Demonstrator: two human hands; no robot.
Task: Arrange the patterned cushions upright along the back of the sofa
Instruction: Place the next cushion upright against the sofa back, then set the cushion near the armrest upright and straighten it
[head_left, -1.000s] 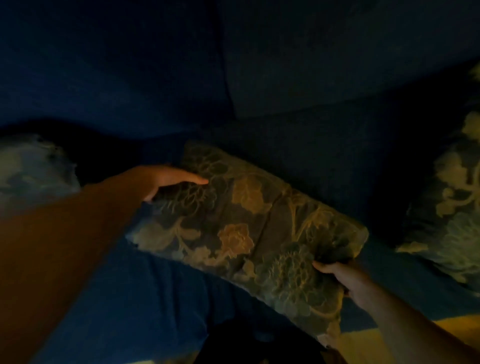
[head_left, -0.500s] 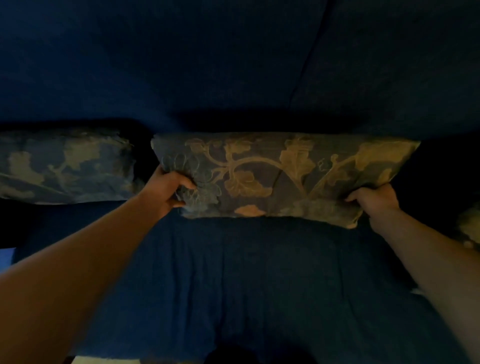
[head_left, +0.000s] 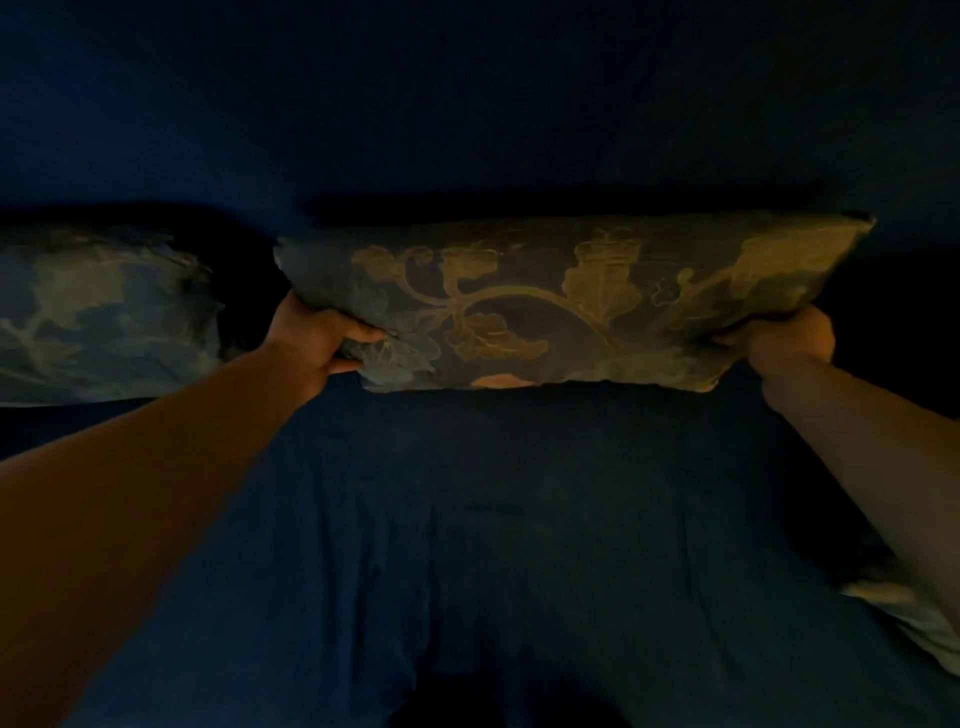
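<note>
Both hands, left hand (head_left: 317, 338) and right hand (head_left: 779, 340), grasp the dark floral-patterned fabric cushion (head_left: 561, 306) at twelve o'clock against the dark blue sofa (head_left: 467, 519) back; another patterned cushion (head_left: 104, 312) at nine o'clock.

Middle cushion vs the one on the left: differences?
The middle cushion is gripped at both lower corners by the left hand and right hand; the left cushion lies untouched. The middle one shows tan vine patterning; the left looks paler, blotchier. Both sit along the sofa back.
</note>
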